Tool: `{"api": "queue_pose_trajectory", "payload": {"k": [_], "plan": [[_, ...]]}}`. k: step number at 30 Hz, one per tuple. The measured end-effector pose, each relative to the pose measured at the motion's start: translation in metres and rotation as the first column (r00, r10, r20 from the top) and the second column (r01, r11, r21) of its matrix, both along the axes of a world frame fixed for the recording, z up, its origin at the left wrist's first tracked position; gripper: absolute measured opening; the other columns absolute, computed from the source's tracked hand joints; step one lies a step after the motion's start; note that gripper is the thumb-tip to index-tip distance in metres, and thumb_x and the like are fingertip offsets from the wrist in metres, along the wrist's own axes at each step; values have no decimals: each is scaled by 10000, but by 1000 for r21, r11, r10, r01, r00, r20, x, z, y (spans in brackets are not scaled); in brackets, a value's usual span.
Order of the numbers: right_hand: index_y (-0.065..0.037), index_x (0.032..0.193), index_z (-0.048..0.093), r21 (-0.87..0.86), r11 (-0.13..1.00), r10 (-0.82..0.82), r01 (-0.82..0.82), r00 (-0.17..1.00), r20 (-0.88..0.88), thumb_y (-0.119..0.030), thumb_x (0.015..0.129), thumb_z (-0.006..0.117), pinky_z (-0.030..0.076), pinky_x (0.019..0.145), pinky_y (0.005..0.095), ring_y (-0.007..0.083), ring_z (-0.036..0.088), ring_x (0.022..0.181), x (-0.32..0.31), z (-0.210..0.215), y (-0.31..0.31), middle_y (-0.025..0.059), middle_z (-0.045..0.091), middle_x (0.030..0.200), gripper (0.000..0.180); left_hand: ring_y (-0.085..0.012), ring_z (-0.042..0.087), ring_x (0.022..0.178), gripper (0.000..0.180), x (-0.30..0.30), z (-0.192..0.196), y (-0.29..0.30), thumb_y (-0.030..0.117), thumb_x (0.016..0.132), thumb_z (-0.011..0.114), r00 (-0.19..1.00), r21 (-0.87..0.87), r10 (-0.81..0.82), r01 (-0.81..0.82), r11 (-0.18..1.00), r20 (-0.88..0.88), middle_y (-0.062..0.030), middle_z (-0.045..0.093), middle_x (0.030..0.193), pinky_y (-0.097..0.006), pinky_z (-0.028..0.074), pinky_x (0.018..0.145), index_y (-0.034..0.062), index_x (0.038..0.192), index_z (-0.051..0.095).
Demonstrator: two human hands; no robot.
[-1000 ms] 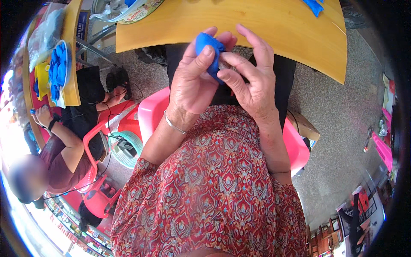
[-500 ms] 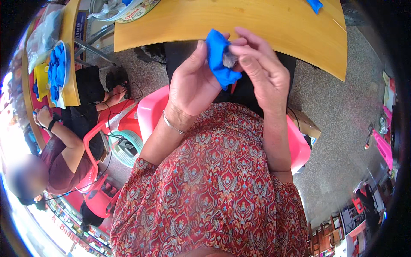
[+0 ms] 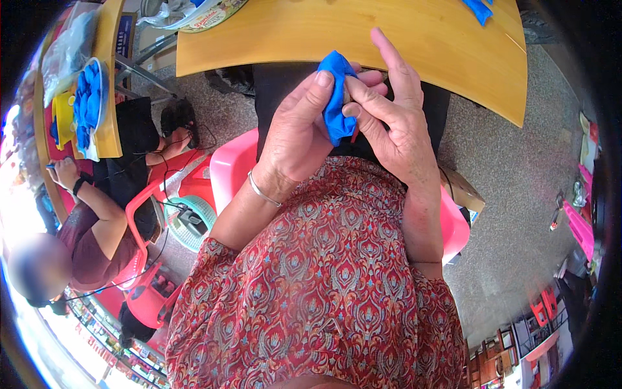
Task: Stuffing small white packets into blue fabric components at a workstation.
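Observation:
A small blue fabric piece [image 3: 335, 120] is up in front of me, above my lap. My left hand [image 3: 295, 136] is closed on it, the thumb pressing its near face and the fingers behind it. Against its right side, the thumb and forefinger of my right hand [image 3: 396, 123] pinch at the opening, while another finger points up and away. Only a sliver of something pale shows there between the fingertips; the fingers cover the rest.
A yellow wooden table [image 3: 285, 39] curves across the far side, with blue fabric pieces [image 3: 479, 10] at its far right and a tub [image 3: 210, 18] at far left. At left, a co-worker's hand [image 3: 63, 174] is near a tray [image 3: 100, 110] of blue pieces. A green basket [image 3: 201, 227] stands low.
My right fingers have moved in onto the fabric's opening and cover the grey filling that showed before. The fabric is now squeezed narrower, and my left thumb has shifted onto it.

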State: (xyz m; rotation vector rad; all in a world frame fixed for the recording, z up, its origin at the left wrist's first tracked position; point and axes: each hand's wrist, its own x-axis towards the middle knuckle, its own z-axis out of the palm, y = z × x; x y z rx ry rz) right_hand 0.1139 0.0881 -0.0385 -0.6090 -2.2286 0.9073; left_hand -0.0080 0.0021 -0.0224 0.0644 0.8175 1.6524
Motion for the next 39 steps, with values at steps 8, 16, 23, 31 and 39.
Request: {"api": "queue_pose_trajectory", "payload": {"k": [8, 16, 23, 31, 39], "plan": [[13, 1189, 614, -275, 927, 260, -255, 965, -18, -60, 820, 675, 438, 968, 352, 287, 537, 1166, 7, -7, 10, 165, 424, 1422, 381, -202, 620, 994, 432, -17, -15, -6, 378, 1000, 421, 969, 5, -206, 207, 978, 137, -83, 623, 1145, -364, 522, 861, 36, 1248, 514], [16, 1119, 645, -418, 835, 325, -358, 934, -150, -107, 746, 741, 430, 979, 362, 314, 496, 1233, 7, -3, 21, 149, 497, 1356, 404, -226, 637, 773, 493, -18, -3, -2, 455, 993, 384, 964, -178, -265, 263, 948, 9, -122, 626, 931, -353, 538, 705, 7, 1117, 546], [19, 1053, 666, -328, 924, 153, -196, 977, -151, -81, 795, 715, 496, 787, 291, 234, 640, 900, -5, -14, 13, 116, 640, 1026, 280, -227, 641, 855, 715, -20, -25, -19, 623, 957, 269, 886, -173, -299, 252, 952, -353, -126, 606, 1105, -339, 518, 775, 6, 1241, 493], [3, 1037, 667, -342, 931, 72, -127, 983, -168, -74, 824, 695, 489, 698, 285, 217, 635, 771, -10, 1, 4, 111, 641, 916, 228, -211, 554, 1136, 426, -11, -21, -11, 202, 965, 534, 843, 115, 150, -105, 988, -517, -135, 539, 1269, -343, 419, 1000, -8, 1324, 441], [-73, 1067, 669, -111, 993, -51, 32, 983, -176, -110, 700, 780, 487, 723, 318, 234, 599, 828, -16, 6, -2, 77, 609, 945, 385, -246, 574, 1112, 367, -14, -13, -7, 137, 946, 557, 968, 132, 180, -159, 979, -174, -178, 571, 1220, -389, 463, 959, 11, 1280, 470]]}}
